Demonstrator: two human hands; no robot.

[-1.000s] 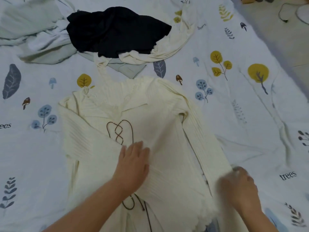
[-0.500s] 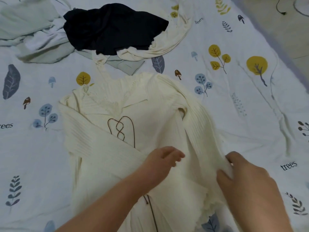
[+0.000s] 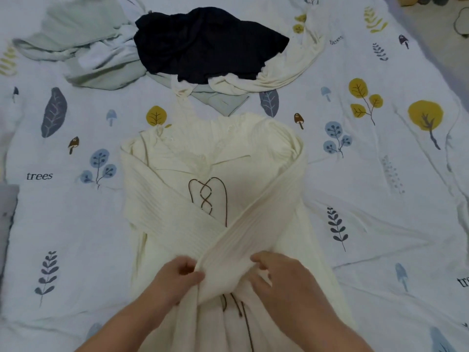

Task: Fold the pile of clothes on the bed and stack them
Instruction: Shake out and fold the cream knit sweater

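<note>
A cream ribbed dress [image 3: 165, 207] with brown lacing lies flat on the bed in front of me. Both its long sleeves are crossed over the chest, the right sleeve [image 3: 256, 224] on top. My left hand [image 3: 177, 278] pinches the end of that sleeve at its left edge. My right hand [image 3: 279, 278] holds the same cuff from the right with curled fingers. Beyond the dress sits the unfolded pile: a dark navy garment [image 3: 203, 44], pale green clothes [image 3: 83, 47] and a cream garment [image 3: 291, 64].
The bed is covered by a white sheet [image 3: 380, 199] printed with leaves, trees and mushrooms. The bed's right edge and the floor [image 3: 436, 24] show at the top right. A grey item [image 3: 7, 212] sits at the left edge.
The right sleeve was drawn from the dress's right side across the chest onto the left sleeve. My left hand left the fabric's middle and took the cuff together with my right hand.
</note>
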